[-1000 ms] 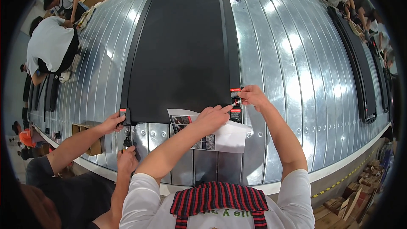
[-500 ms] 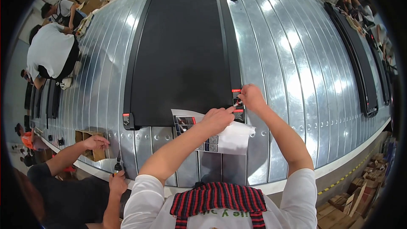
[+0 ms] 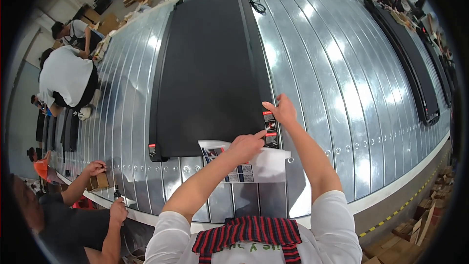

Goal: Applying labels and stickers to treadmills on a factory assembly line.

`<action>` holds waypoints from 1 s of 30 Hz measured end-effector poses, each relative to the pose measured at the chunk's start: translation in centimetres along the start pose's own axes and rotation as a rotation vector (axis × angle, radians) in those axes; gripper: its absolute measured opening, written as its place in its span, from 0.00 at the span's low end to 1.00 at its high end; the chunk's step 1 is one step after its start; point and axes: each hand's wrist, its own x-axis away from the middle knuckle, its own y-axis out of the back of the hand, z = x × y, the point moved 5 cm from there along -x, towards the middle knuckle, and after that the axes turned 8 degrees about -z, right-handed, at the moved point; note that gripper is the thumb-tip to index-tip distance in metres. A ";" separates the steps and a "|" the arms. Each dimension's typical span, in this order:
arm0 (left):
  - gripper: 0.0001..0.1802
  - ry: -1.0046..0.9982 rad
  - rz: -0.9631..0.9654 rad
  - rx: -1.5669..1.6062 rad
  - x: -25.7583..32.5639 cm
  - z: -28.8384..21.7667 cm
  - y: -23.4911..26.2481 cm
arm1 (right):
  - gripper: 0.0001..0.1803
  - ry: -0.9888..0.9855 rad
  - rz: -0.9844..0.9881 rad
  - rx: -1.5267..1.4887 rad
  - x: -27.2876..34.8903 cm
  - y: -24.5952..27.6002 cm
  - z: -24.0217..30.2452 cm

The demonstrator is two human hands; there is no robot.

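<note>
A black treadmill deck [image 3: 207,73], flat like a walking pad, lies lengthwise before me. Red-and-black warning labels [image 3: 271,139] sit on its right side rail near the close end. Just beside that rail is my right hand [image 3: 284,112], thumb and forefinger spread, with nothing seen between them. My left hand [image 3: 245,147] grips a white sheet of printed labels [image 3: 271,166] at the deck's near edge, its forefinger reaching to the labels on the rail. The left palm and forearm cover part of the sheet, and its grip is partly hidden.
Metal slats of the worktable [image 3: 312,93] surround the deck. A coiled black cable [image 3: 256,2] lies at its far right corner. More black decks [image 3: 405,63] are on the right. At lower left a co-worker [image 3: 73,215] holds a screwdriver-like tool [image 3: 117,193] near a cardboard box [image 3: 99,181].
My right hand has lifted off the label on the rail and its fingers have spread. My left forefinger stays by the labels. The whole view has shifted slightly.
</note>
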 end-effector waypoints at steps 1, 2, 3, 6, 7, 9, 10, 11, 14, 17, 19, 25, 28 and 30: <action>0.08 0.025 -0.010 0.009 0.7 -0.2 0.0 | 0.33 0.009 -0.016 -0.007 -0.3 -0.6 -0.7; 0.07 0.042 -0.051 0.063 1.8 -0.6 0.4 | 0.30 -0.029 -0.035 -0.059 -0.5 -1.2 -2.4; 0.07 0.046 -0.061 0.053 3.4 -0.9 1.0 | 0.28 -0.064 -0.042 -0.111 0.1 -1.2 -3.1; 0.09 0.352 -0.251 0.490 9.5 0.7 3.4 | 0.21 -0.026 -0.116 -0.302 3.9 1.0 -4.4; 0.10 0.461 -0.318 0.667 11.6 1.2 3.6 | 0.20 -0.006 -0.137 -0.330 5.4 1.8 -4.6; 0.18 0.668 -0.382 1.083 14.6 0.0 5.1 | 0.19 -0.106 0.027 -0.552 9.3 3.6 -3.1; 0.17 0.672 -0.464 1.166 16.0 -0.1 5.1 | 0.19 -0.224 0.194 -0.771 11.5 4.2 -1.8; 0.16 0.670 -0.548 1.248 17.2 -0.1 5.0 | 0.19 -0.278 0.346 -0.982 14.2 5.2 0.6; 0.18 0.640 -0.639 1.277 19.2 -1.1 4.9 | 0.19 -0.250 0.538 -1.241 19.9 5.9 4.1; 0.21 0.551 -0.679 1.377 20.7 -2.8 5.7 | 0.14 0.030 0.508 -1.022 24.0 7.8 7.3; 0.21 0.534 -0.652 1.418 21.9 -4.4 6.5 | 0.19 -0.024 0.436 -0.964 25.2 8.9 7.9; 0.24 0.367 -0.527 1.677 23.7 -8.2 5.8 | 0.20 0.003 0.359 -1.009 28.5 11.8 10.8; 0.24 0.284 -0.529 1.803 24.6 -10.4 6.3 | 0.22 0.295 0.004 -0.743 29.8 13.2 11.2; 0.24 0.293 -0.577 1.812 25.6 -10.8 6.4 | 0.22 0.587 -0.325 -0.384 31.5 15.6 12.7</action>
